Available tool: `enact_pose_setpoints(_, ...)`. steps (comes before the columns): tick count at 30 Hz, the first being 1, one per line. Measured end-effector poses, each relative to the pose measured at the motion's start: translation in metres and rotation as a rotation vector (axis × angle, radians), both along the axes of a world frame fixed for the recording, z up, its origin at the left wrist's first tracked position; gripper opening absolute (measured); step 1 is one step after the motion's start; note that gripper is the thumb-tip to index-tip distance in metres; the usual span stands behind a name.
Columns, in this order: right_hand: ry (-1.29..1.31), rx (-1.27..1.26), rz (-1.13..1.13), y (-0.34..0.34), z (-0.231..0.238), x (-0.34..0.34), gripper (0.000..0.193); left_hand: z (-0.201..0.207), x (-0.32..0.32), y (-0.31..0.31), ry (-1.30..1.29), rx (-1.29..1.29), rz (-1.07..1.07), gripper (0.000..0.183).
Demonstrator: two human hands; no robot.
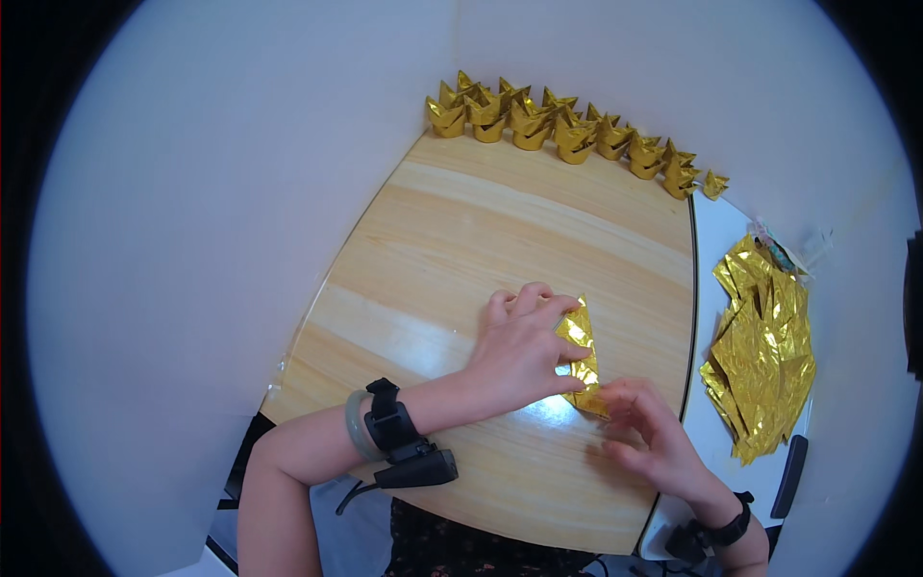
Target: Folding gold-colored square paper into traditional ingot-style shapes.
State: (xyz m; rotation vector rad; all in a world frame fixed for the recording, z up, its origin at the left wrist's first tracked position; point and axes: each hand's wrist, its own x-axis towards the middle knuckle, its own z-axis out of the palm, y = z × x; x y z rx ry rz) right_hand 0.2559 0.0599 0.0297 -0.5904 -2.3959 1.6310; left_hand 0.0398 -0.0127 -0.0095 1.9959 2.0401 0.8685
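indoors, a half-spread left hand [527,348] touches a folded gold foil strip [582,358] beneath, likely flimsy, best edge-held; half-curled right hand [652,438], grip unclear.

1. Wood-grain flat bench [423,250] in centre; white flat side bench [710,231] just right of it.
2. Boat-shaped gold foil pieces [532,125] lined along the wood-grain bench's far edge.
3. Folded gold foil strip [579,329] on that bench, toward its right; left grip [522,348] across it, right grip [656,438] at its near end.
4. Pile of flat gold foil sheets [764,351] on side bench; clear plastic packet [784,254] at pile's far end.
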Motion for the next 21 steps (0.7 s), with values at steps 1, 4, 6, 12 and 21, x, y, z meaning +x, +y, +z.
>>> enact_pose_setpoints(1,0.000,0.000,0.002,0.002,-0.001,-0.003,0.052,-0.001,-0.001,0.000,0.037,0.008,-0.025,0.036)
enact_pose_setpoints(4,-0.003,0.305,0.039,0.012,-0.004,-0.012,0.052,-0.001,-0.008,-0.001,0.053,-0.010,-0.100,0.042)
enact_pose_setpoints(6,0.011,0.540,0.105,0.018,-0.014,-0.014,0.049,0.003,-0.011,-0.003,0.038,-0.037,-0.146,0.046)
enact_pose_setpoints(12,0.044,0.734,0.197,0.031,-0.020,-0.018,0.037,-0.002,-0.019,-0.002,-0.021,-0.147,-0.199,0.047)
enact_pose_setpoints(21,0.084,0.865,0.282,0.041,-0.016,-0.024,0.037,0.006,-0.024,-0.001,-0.068,-0.211,-0.221,0.044)
